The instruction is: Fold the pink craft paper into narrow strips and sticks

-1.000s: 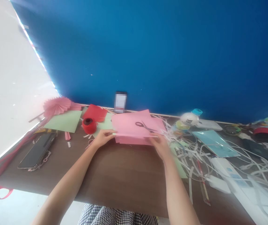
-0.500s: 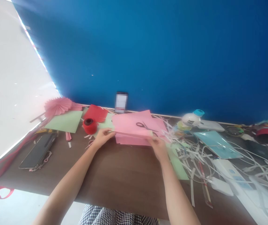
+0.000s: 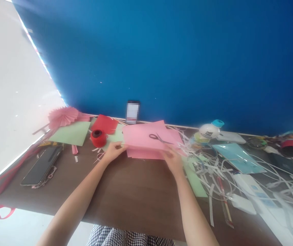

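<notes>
My left hand (image 3: pixel 114 151) pinches the left end of a narrow folded pink paper strip (image 3: pixel 145 148). At the other end, my right hand (image 3: pixel 173 160) grips the strip with fingertips closed. The strip runs level between both hands, just over the front part of some pink paper sheets (image 3: pixel 141 131). Dark-handled scissors (image 3: pixel 159 138) lie on those sheets, beyond my right hand. A red ribbon roll (image 3: pixel 98 138) stands to the left of my left hand, with a red sheet (image 3: pixel 104 123) behind it.
On the left are a pink paper fan (image 3: pixel 63 117), a green sheet (image 3: pixel 71 133) and a dark phone (image 3: pixel 41 166). Another phone (image 3: pixel 132 112) leans on the blue wall (image 3: pixel 166 61). A white bottle (image 3: pixel 209 131), paper scraps, tangled cables (image 3: pixel 228 182) and a power strip (image 3: pixel 251 186) crowd the right.
The strip has turned slightly in my fingers; pale green edges seen near each end before no longer show clearly. Both hands have hardly moved.
</notes>
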`<state>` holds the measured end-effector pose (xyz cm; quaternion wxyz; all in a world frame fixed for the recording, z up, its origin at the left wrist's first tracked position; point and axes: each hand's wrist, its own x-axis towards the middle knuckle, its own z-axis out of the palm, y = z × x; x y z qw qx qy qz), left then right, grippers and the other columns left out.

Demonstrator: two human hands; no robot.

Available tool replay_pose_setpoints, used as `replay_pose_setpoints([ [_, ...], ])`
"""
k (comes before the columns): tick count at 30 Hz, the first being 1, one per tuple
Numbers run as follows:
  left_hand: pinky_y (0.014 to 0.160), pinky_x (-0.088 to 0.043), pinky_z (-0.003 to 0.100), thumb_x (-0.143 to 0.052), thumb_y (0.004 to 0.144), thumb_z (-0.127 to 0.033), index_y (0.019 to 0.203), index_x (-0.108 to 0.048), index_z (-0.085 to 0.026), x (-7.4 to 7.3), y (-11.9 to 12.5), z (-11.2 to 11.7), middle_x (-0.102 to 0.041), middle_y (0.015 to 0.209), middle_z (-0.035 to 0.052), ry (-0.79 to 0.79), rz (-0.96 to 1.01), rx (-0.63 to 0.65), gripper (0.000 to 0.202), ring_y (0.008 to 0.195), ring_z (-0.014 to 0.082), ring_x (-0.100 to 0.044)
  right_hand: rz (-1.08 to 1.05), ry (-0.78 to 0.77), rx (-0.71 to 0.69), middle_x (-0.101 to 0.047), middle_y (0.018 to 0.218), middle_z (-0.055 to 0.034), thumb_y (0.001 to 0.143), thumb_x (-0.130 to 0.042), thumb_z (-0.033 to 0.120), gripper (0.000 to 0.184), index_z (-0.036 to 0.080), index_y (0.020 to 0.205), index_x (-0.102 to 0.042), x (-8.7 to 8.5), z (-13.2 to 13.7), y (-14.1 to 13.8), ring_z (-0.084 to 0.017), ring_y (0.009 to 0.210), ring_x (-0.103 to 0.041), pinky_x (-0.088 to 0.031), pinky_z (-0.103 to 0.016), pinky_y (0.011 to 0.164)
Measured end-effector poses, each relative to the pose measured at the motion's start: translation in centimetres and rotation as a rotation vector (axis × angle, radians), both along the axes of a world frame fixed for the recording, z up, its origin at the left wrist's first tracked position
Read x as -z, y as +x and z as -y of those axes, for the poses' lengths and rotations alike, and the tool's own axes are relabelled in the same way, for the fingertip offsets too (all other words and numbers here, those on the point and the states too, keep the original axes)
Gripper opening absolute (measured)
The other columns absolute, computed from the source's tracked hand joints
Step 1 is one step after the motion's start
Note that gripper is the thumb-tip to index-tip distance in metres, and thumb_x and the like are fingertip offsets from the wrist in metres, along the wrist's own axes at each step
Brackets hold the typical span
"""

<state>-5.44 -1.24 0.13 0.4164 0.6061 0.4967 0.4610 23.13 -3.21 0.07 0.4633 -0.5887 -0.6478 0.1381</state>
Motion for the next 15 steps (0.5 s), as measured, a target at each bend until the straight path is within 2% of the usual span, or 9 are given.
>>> replay_pose_setpoints([
  [2,0.083,-0.043,0.032,-0.062,0.066,-0.037,0.058,-0.063,-0.014,-0.1,-0.5,-0.1,-0.059,0.109,0.0097,0.165,-0.210,0.121,0.024,0.101,0.0244,-0.054,0.197,0.127,-0.015,-0.053,0.115,-0.0101,0.069,-0.059,0.034,0.022,0.019,0.082,-0.064,0.2,-0.1,0.2,-0.027,0.108,-0.045,-0.033,-0.044,0.092],
  [4,0.090,-0.040,0.033,-0.058,0.071,-0.030,0.069,-0.066,-0.016,-0.1,-1.0,-0.3,-0.051,0.121,0.0098,0.285,-0.396,0.249,0.016,0.110,0.0234,-0.048,0.393,0.180,-0.055,-0.051,0.116,-0.0094,0.067,-0.059,0.024,0.029,0.020,0.095,-0.060,0.3,0.1,0.0,-0.027,0.111,-0.041,-0.030,-0.046,0.093],
  [7,0.092,-0.038,0.032,-0.049,0.074,-0.015,0.083,-0.065,-0.018,-0.3,-1.2,-0.1,-0.056,0.115,0.0069,0.395,-0.611,0.385,0.018,0.110,0.0204,-0.048,0.599,0.146,-0.237,-0.058,0.101,-0.0060,0.065,-0.050,0.007,0.034,0.021,0.094,-0.059,0.4,0.6,-0.9,-0.024,0.100,-0.047,-0.032,-0.043,0.089],
  [10,0.091,-0.038,0.034,-0.046,0.073,-0.008,0.098,-0.059,-0.018,-0.7,-0.2,0.7,-0.058,0.109,0.0068,0.522,-0.811,0.375,0.031,0.106,0.0198,-0.049,0.677,0.070,-0.398,-0.059,0.083,-0.0048,0.063,-0.040,-0.001,0.032,0.019,0.081,-0.058,0.3,1.3,-2.0,-0.019,0.084,-0.051,-0.040,-0.033,0.077],
  [12,0.088,-0.039,0.034,-0.042,0.076,-0.008,0.098,-0.057,-0.017,-0.8,0.9,1.4,-0.059,0.104,0.0082,0.581,-0.926,0.381,0.028,0.100,0.0196,-0.051,0.719,0.030,-0.400,-0.058,0.081,-0.0056,0.065,-0.041,0.001,0.026,0.018,0.077,-0.056,0.1,1.7,-2.6,-0.018,0.080,-0.052,-0.041,-0.030,0.071],
  [15,0.072,-0.044,0.030,-0.041,0.080,-0.010,0.085,-0.058,-0.014,-0.9,2.3,2.3,-0.060,0.086,0.0091,0.581,-1.097,0.492,0.018,0.083,0.0185,-0.055,0.813,0.023,-0.380,-0.057,0.079,-0.0066,0.071,-0.045,0.009,0.014,0.018,0.076,-0.055,-0.3,2.5,-3.1,-0.019,0.076,-0.052,-0.041,-0.030,0.067],
])
